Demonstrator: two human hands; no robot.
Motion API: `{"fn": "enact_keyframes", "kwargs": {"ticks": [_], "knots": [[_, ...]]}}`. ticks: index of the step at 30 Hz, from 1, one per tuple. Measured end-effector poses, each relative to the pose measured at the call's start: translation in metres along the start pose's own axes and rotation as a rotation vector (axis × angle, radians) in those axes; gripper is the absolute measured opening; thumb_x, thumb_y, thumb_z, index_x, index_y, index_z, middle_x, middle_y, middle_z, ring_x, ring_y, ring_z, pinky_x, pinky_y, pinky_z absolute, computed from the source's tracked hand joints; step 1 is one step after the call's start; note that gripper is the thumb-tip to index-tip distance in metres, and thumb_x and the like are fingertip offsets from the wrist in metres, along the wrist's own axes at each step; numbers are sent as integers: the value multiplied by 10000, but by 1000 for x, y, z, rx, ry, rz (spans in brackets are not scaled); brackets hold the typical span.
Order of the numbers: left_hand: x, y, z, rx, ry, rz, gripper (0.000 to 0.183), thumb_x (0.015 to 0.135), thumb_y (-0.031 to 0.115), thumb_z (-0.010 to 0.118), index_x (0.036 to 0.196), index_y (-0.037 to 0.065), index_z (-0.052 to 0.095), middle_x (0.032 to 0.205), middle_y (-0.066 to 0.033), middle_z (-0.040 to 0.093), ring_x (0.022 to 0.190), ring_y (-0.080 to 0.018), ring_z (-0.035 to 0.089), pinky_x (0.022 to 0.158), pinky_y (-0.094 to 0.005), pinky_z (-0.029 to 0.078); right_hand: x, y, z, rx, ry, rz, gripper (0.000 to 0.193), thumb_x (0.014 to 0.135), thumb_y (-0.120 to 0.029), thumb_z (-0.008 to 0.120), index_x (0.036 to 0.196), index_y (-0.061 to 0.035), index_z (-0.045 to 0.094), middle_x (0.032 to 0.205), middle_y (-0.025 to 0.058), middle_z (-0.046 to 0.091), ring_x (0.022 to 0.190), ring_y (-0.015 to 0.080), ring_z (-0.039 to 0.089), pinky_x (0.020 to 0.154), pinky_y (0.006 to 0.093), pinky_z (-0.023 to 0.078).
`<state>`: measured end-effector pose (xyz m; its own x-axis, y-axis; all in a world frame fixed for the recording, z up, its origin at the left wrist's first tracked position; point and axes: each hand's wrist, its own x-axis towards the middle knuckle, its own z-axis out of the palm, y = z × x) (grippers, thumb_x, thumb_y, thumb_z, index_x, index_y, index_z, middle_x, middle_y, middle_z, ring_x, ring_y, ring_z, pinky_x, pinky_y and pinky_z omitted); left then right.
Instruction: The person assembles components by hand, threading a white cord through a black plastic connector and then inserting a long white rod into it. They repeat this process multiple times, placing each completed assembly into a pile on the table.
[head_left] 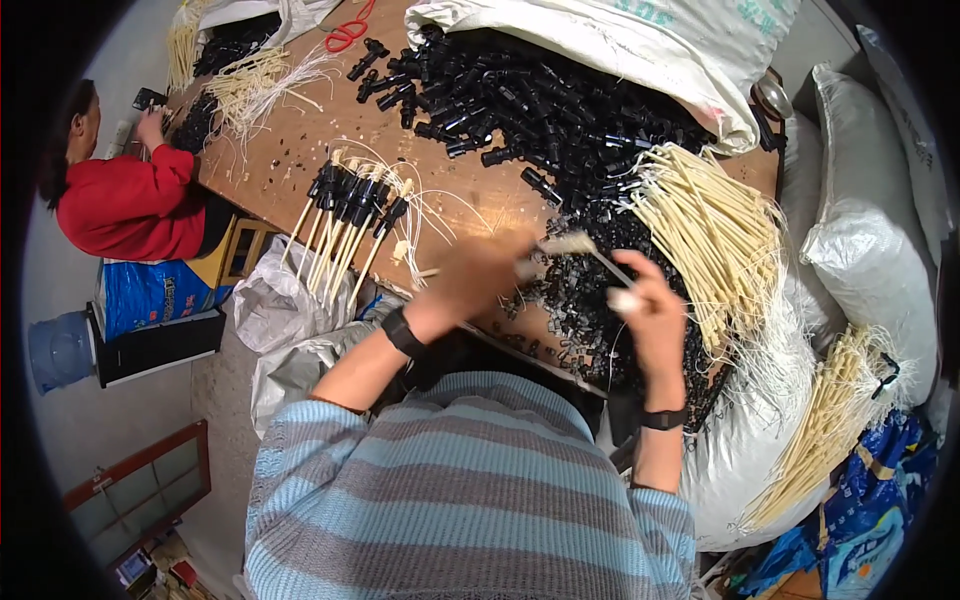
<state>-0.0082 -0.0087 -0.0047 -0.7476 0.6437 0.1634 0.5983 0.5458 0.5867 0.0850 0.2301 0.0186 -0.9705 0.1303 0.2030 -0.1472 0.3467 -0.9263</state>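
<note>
Head view. Both forearms rise from the lower edge, bare from the pushed-up striped blue-grey sleeves, a black band on each wrist.

Left hand (478, 272): forearm angled up and to the right, wrist slightly bent, hand motion-blurred over the near table edge. Fingers look curled together near one end of a cream stick (575, 247); whether they actually clamp it cannot be told through the blur.

Right hand (652, 312): forearm nearly vertical, back of hand toward the camera, fingers folded in a narrow pinch around the lower end of the same cream stick, which runs up and left from it toward the left hand. The stick hangs above the pile of small black clips (590, 300) at the table's near edge.

Surroundings: wooden table (290, 150); a heap of black plastic connectors (540, 100) spilling from a white sack (640, 50); a bundle of loose cream sticks (705, 230) just right of the hands; a row of finished sticks with black caps (345, 215) left of the left hand, fanned over the table edge. Red scissors (347, 32) at the far side. Another person in a red top (125, 200) sits at the far left corner of the table, their hand on the tabletop.
</note>
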Motion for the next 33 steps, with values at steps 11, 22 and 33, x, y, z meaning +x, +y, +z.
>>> {"fn": "enact_keyframes", "kwargs": {"ticks": [11, 22, 33], "knots": [[11, 26, -10, -518, -245, -434, 266, 749, -3, 642, 1014, 24, 658, 788, -79, 642, 736, -94, 584, 697, -257, 468, -17, -21, 54, -372, -107, 175, 108, 791, -110, 679, 896, -91, 695, 775, 124, 672, 582, 274, 629, 519, 347, 489], [-3, 15, 2, -145, -70, -36, 412, 708, -9, 642, 1105, 96, 628, 985, -124, 659, 894, -341, 632, 752, -419, 508, -9, -16, 51, -565, 60, -41, 114, 814, -72, 641, 910, -50, 699, 691, 125, 661, 552, 237, 646, 518, 313, 490], [0, 16, 9, -184, -141, 23, 402, 713, -35, 602, 1104, 53, 631, 1022, -138, 668, 973, -331, 630, 829, -415, 500, -12, -10, 56, -394, 29, -5, 86, 818, -86, 643, 884, -52, 688, 638, 116, 627, 528, 250, 615, 497, 342, 469]]}}
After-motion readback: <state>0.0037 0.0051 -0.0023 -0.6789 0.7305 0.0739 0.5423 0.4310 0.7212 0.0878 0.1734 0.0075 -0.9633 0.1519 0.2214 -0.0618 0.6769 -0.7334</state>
